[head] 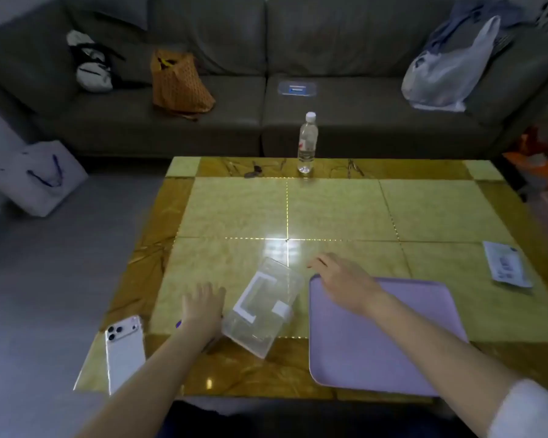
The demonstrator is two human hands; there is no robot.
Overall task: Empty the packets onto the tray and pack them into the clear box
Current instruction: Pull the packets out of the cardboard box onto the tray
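– Grey sofa (203, 128) at the back, bags lying on it, and in front a glossy counter (329, 210) of yellow marbled tiles with a brown border. What sits on it?

– From the head view, a clear box (263, 308) stands near the front edge, turned at an angle. It is thin see-through plastic with white stickers and looks light. Just to its right lies a lilac tray (393, 343), flat, matte and round-cornered, with a low rim and nothing on it. One white printed packet (506, 265) lies flat by the counter's right edge, well apart from the tray.

– And the hands?

– Neither holds anything. The left hand (203, 306) lies flat with straight fingers just left of the box; whether it touches the wall I cannot tell. The right hand (345, 279) hovers, loosely spread, over the tray's far left corner.

– So where does the job stand?

– At the very start, I'd judge, with nothing emptied or packed.

– What could go wrong?

– That surface looks slick, so a nudge from the left hand could send the light box skidding or tip it. The tray's near side lies close to the front edge, and a careless pull might slide it off. With so low a rim, contents tipped out fast could roll over it. A phone (125, 349) lies at the front left corner, within an elbow's sweep.
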